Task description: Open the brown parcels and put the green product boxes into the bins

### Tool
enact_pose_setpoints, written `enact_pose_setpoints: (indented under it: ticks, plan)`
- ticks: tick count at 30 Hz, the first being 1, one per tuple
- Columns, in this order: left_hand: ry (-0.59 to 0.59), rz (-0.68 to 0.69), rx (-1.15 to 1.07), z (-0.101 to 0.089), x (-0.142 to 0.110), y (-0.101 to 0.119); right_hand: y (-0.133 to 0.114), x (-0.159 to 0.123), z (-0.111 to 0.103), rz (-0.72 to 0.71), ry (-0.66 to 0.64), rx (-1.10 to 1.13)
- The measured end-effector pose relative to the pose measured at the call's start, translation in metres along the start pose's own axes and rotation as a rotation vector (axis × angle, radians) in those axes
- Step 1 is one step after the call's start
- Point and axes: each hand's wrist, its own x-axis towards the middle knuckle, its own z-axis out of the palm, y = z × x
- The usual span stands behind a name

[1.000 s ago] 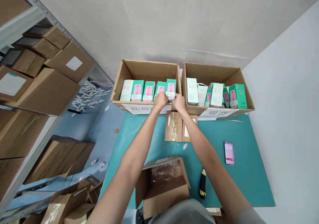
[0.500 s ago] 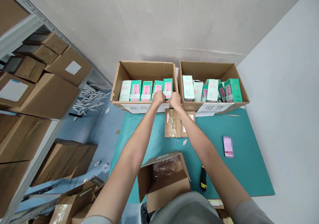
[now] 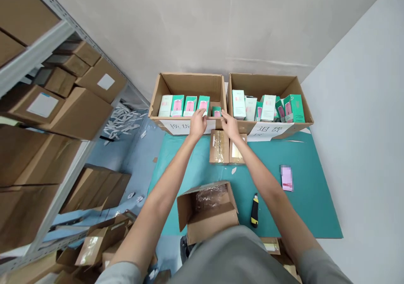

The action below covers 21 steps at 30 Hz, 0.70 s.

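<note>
In the head view, a low green-and-pink product box (image 3: 216, 112) sits down inside the right end of the left carton (image 3: 189, 78), below the tops of its neighbours. My left hand (image 3: 198, 124) is at the carton's front edge, just left of that box, with its fingers loosely extended and holding nothing. On the other side, my right hand (image 3: 230, 125) is by the carton's right front corner, its fingers apart and nothing in them. To the left stand several taller product boxes in a row, the closest a green-and-pink product box (image 3: 203, 103) behind my left fingertips.
A second carton (image 3: 265, 80) with several product boxes stands on the right. Two small sealed cartons (image 3: 219, 147) lie in front. Nearer me are an open carton (image 3: 213, 225) and a box cutter (image 3: 254, 211). A phone (image 3: 286, 179) lies on the right; shelving (image 3: 67, 179) stands left.
The rightmost product box, earlier between my hands, has gone down deeper into the left carton. My hands have let go and moved apart. The camera view has shifted slightly.
</note>
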Motion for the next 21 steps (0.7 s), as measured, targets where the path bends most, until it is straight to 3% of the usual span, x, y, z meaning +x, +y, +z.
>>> enact_pose_setpoints:
  ticks: [2, 4, 9, 12, 15, 19, 21]
  plan:
    - [0.137, 0.048, -0.141, -0.013, -0.059, -0.024, 0.018, -0.06, -0.019, -0.036, 0.053, 0.088]
    - [0.196, -0.037, -0.241, -0.025, -0.134, -0.057, 0.044, -0.138, -0.036, 0.037, 0.094, 0.152]
    - [0.187, -0.65, -0.369, -0.038, -0.325, -0.13, 0.109, -0.345, -0.054, 0.475, 0.094, 0.265]
    - [0.075, -0.891, -0.548, -0.026, -0.401, -0.147, 0.136, -0.424, -0.044, 0.636, 0.038, 0.294]
    - [-0.067, -0.987, -0.661, -0.004, -0.435, -0.146, 0.151, -0.447, -0.023, 0.687, -0.003, 0.351]
    - [-0.112, -0.934, -0.765, 0.026, -0.437, -0.127, 0.15, -0.417, 0.012, 0.705, -0.054, 0.425]
    - [-0.094, -0.881, -0.801, 0.032, -0.434, -0.117, 0.142, -0.397, 0.026, 0.685, -0.091, 0.404]
